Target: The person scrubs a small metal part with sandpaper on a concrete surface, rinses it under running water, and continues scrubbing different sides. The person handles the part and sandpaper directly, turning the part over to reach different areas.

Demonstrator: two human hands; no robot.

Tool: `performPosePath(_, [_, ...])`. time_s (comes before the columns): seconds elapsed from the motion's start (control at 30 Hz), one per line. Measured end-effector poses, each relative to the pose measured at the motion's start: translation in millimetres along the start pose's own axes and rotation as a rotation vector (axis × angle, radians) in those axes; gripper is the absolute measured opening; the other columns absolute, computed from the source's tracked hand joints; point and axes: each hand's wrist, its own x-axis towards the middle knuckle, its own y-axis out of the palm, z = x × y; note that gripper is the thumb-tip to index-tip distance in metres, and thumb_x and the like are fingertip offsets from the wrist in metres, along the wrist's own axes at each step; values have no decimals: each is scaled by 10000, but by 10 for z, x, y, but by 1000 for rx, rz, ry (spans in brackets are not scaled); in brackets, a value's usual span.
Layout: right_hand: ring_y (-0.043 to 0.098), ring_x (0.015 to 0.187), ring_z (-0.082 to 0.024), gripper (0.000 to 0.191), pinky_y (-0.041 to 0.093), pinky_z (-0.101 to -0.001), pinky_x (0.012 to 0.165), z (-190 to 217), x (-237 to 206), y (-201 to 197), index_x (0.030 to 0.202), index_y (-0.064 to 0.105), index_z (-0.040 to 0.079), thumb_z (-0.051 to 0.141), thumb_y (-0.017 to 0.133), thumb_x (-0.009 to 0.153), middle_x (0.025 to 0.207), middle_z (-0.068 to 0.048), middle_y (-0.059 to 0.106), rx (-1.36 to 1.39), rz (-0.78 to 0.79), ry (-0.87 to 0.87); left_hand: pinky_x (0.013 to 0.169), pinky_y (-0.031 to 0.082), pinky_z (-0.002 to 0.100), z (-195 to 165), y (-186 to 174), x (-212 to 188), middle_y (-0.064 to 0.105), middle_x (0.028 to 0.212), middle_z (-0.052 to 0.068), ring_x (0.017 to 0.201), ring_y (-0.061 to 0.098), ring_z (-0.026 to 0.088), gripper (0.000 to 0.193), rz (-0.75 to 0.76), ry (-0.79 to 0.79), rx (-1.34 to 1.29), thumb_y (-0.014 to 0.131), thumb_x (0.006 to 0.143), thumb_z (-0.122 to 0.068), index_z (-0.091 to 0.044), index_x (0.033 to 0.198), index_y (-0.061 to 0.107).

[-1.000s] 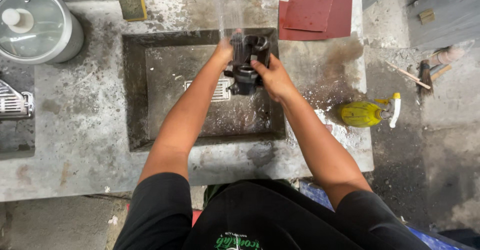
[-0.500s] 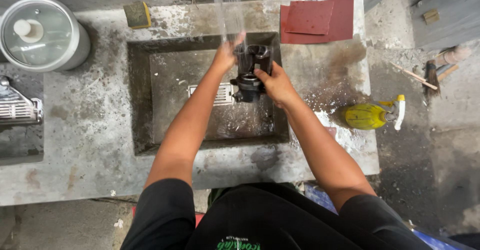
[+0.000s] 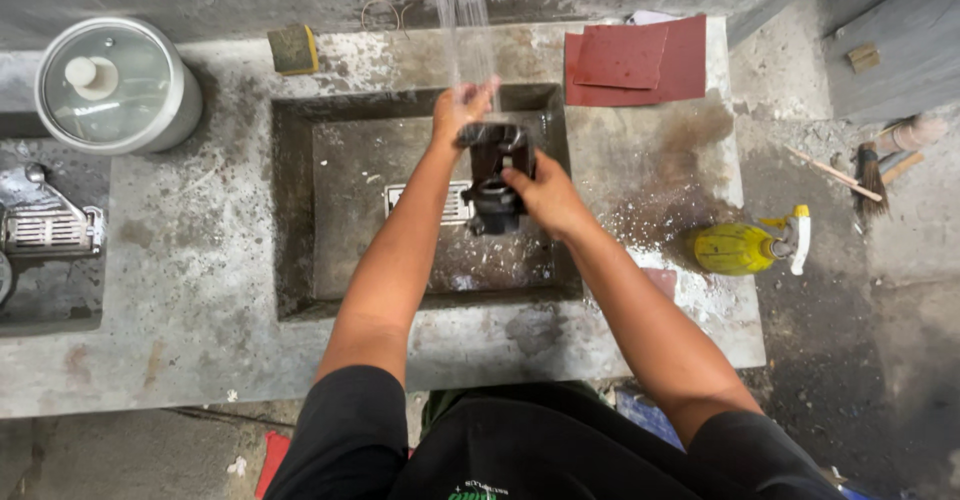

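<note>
A dark metal machine part [image 3: 497, 175] is held over the concrete sink [image 3: 300, 210] under a stream of water [image 3: 465, 30] that falls from a tap at the top edge. My right hand [image 3: 545, 198] grips the part from its right side. Just above the part, my left hand [image 3: 460, 110] rests on its top end, in the water stream, fingers curled over it. A metal drain grate [image 3: 430, 200] lies on the sink floor behind my left forearm.
A grey pot with a glass lid [image 3: 115, 85] stands at the back left. A sponge [image 3: 293, 50] lies behind the sink. Red sandpaper sheets [image 3: 635, 58] lie at the back right. A yellow spray bottle [image 3: 745, 247] lies at the right. A metal engine part [image 3: 45, 230] sits at the left edge.
Both hands and the part have stayed under the water; my left hand has shifted up onto the part's top end. The view has tilted slightly.
</note>
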Motion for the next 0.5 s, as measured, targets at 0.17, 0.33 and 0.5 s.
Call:
performPosePath(0.17, [714,936,-216,277,604,-363,838,-117,6,32,1231,632,22,102,660,968,1064,-123,738,96,-54,28,801,540,412,-112,-96,-168,714,1093,169,891,665,251,564,421,-207,-420,588,947,-517,-46,1255,623])
performPosePath(0.33, [722,936,-204,241,618,-364,829,-153,228,-69,1183,643,3,105,686,969,1058,-93,736,339,-62,-48,1057,510,502,-17,-163,-568,672,1349,168,1193,670,306,634,577,-194,-551,409,1014,-572,-178,1505,479])
performPosePath(0.5, [734,794,-220,207,596,-397,600,-139,231,-144,1135,628,70,150,675,951,963,-82,730,365,-76,99,1067,484,401,-50,-272,-539,614,1444,46,1270,623,203,644,558,-67,-273,465,1033,-571,-197,1557,470])
